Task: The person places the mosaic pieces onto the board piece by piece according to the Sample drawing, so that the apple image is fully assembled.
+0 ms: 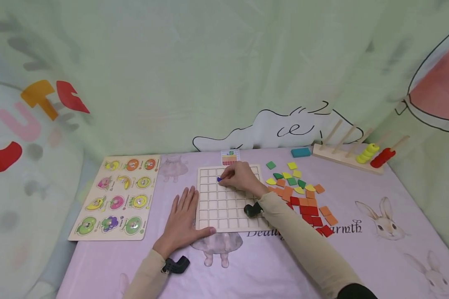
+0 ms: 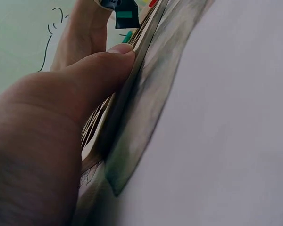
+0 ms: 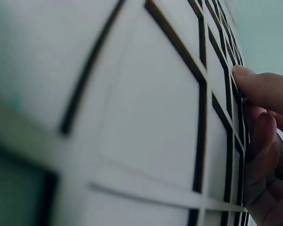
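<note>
A wooden grid board (image 1: 205, 216) with square cells lies on the table in front of the person. In the head view the right hand (image 1: 241, 177) pinches a small dark blue piece (image 1: 219, 179) over the upper left cells. The right wrist view shows the thumb and curled fingers (image 3: 259, 87) right at the grid; the piece is hidden there. The left hand (image 1: 183, 218) lies with its fingers spread along the board's left edge. Its thumb (image 2: 104, 66) rests on the board's near edge in the left wrist view.
Several red, orange, yellow and green pieces (image 1: 308, 210) lie scattered right of the board. Behind it stands a small pattern card (image 1: 230, 157). A fruit puzzle board (image 1: 114, 199) is at left. At back right are a blue block (image 1: 301, 152) and a peg stand (image 1: 346, 160) with rings.
</note>
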Available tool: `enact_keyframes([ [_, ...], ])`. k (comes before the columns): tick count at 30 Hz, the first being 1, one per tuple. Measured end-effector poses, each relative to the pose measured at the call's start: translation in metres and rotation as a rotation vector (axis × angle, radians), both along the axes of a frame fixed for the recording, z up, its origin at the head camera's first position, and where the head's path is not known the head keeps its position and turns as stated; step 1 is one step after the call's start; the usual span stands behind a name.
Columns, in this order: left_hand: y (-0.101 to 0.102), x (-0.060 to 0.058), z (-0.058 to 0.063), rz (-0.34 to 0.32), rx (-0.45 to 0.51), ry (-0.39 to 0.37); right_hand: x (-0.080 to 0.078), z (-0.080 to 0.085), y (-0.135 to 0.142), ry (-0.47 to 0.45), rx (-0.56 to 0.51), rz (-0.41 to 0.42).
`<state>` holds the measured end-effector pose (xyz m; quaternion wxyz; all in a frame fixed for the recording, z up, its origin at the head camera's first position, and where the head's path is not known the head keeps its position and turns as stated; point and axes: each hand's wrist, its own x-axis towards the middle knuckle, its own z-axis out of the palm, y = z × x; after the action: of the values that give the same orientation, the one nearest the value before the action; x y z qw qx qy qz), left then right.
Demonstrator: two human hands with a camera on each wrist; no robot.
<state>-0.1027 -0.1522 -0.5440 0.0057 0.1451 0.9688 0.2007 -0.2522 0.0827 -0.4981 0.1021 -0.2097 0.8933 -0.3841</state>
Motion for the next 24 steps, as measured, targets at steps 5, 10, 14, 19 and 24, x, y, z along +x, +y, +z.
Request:
enact_keyframes([
  [5,0.000,-0.001,-0.001,0.003,-0.009,-0.004,-0.001,0.001,0.002,0.005,-0.006,0.021],
  [10,0.000,0.000,-0.003,0.009,-0.004,-0.002,-0.004,0.007,0.027,0.021,-0.018,-0.018],
  [14,0.001,0.000,-0.003,0.016,-0.002,-0.002,-0.011,0.018,0.073,0.016,0.060,-0.134],
  [19,0.001,0.001,0.000,0.022,0.004,-0.005,-0.013,0.029,0.133,-0.036,0.215,-0.188],
  [24,0.001,0.003,0.001,0.012,0.017,0.020,-0.009,0.029,0.163,-0.099,0.279,-0.158],
])
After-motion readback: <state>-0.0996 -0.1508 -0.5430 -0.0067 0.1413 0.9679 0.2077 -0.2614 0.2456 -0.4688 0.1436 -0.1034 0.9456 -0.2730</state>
